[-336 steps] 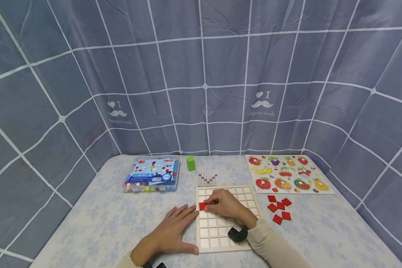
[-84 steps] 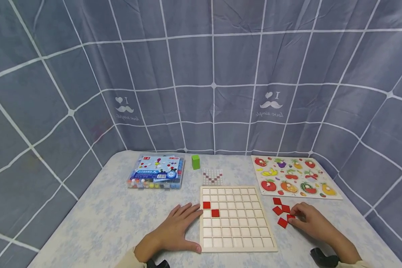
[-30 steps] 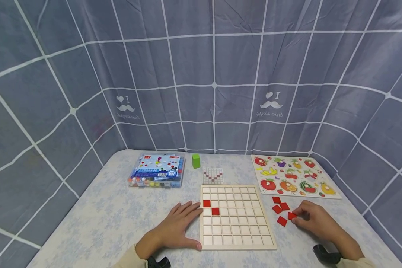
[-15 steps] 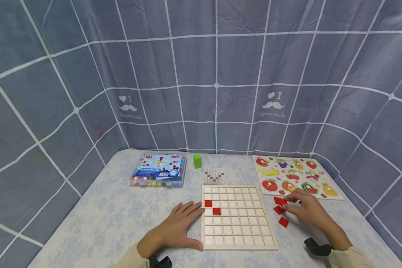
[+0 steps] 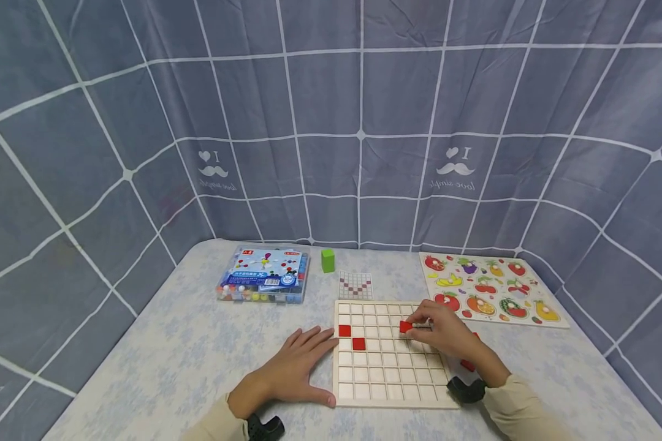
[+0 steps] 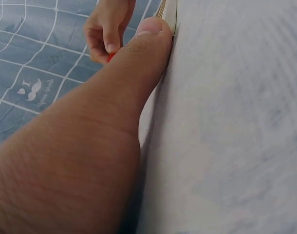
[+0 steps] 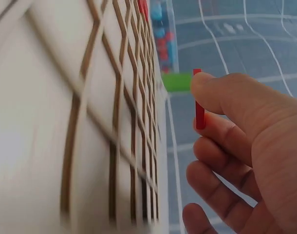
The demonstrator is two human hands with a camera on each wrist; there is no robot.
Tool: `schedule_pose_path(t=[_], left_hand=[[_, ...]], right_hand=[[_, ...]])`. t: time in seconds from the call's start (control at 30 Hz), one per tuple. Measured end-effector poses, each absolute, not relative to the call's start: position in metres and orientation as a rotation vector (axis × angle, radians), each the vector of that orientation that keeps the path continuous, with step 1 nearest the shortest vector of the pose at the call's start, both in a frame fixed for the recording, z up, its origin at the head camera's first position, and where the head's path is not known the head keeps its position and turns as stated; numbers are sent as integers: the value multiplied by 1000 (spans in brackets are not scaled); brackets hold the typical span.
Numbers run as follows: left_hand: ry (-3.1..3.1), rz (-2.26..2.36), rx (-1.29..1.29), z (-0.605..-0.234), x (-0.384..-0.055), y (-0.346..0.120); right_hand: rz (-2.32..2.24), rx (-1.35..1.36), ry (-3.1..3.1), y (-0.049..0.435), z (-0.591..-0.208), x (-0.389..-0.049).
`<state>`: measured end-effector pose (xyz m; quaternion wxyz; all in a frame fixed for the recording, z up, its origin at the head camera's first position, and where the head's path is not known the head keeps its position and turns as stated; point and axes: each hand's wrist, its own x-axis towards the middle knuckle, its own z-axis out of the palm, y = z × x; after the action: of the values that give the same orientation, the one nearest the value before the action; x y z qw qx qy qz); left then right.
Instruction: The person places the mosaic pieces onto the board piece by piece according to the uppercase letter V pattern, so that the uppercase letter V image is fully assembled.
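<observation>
Red tile pinched at tip of right hand, above wooden board.

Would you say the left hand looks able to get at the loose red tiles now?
Probably not easily: the board lies between the left hand and the loose red tiles, and the right forearm crosses in front of them.

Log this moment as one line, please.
right hand pinches red tile above grid board | left hand touches board's left edge | two red tiles in cells
</observation>
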<state>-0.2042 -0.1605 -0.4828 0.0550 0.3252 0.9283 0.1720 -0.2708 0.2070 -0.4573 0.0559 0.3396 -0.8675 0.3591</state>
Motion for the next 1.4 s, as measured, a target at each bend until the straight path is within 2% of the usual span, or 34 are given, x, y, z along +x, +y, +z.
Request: schedule_pose_path(t=[0.53, 0.83, 1.07, 1.4], left_hand=[[2828, 527, 987, -485, -204, -161], [2824, 540, 993, -484, -204, -161], [2829, 532, 995, -482, -203, -161], [2825, 526, 980, -484, -203, -160]], right_hand=[[1103, 1266, -2761, 153, -463, -255], [1035, 1277, -2766, 149, -468, -252], [1187, 1368, -2665, 148, -471, -251], [1267, 1333, -2706, 149, -472, -251]])
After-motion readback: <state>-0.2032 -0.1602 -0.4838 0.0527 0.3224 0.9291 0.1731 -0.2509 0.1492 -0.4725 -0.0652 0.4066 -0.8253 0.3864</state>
